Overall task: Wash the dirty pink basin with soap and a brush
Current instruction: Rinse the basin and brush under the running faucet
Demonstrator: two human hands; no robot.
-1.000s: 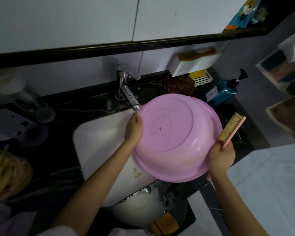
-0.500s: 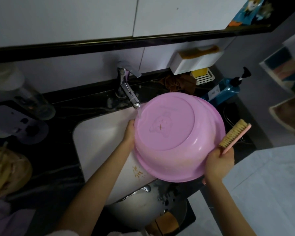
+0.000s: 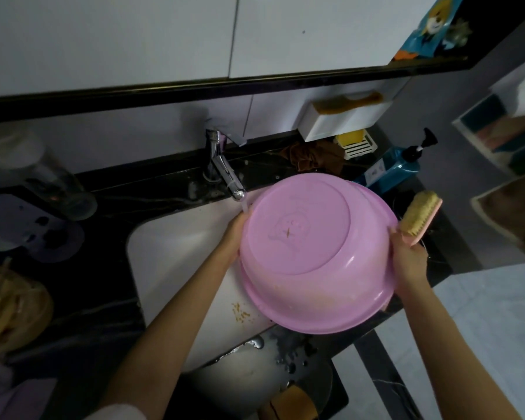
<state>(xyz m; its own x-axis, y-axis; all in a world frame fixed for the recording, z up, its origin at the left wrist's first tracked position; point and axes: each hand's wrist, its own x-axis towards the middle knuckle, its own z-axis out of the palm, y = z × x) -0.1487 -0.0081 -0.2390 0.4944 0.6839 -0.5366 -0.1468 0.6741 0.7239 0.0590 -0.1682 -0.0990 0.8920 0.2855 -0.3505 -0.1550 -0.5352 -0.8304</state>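
Above the black counter (image 3: 134, 189), pale cabinets (image 3: 164, 40) fill the upper part of the view. Set into the counter is a white sink (image 3: 176, 247), and over its right half a person holds up the pink basin (image 3: 315, 253). The basin is tipped so that its flat underside faces the camera and its rim points away and down. A yellowish smear (image 3: 315, 295) shows on its lower wall, and a small brown speck (image 3: 288, 233) sits near the middle of the base.

The left hand (image 3: 235, 237) grips the basin at its left edge; the fingers go behind the rim and cannot be seen. The right hand (image 3: 408, 259) lies against the basin's right edge with its fingers curled round the handle of the brush (image 3: 422, 216). The brush sticks up past the rim, with its pink back to the right and its tan bristles turned to the left.

A chrome tap (image 3: 225, 171) stands at the back of the sink. A thin stream of water (image 3: 244, 204) falls from it, just beside the left hand and the basin's upper left edge.

Behind the basin, a blue pump bottle (image 3: 394, 168) stands on the counter. Next to it are a brown cloth (image 3: 312, 156) and a yellow block (image 3: 350, 137) in a white rack (image 3: 361, 148). A few orange crumbs (image 3: 241, 313) lie on the front of the sink, below the basin.
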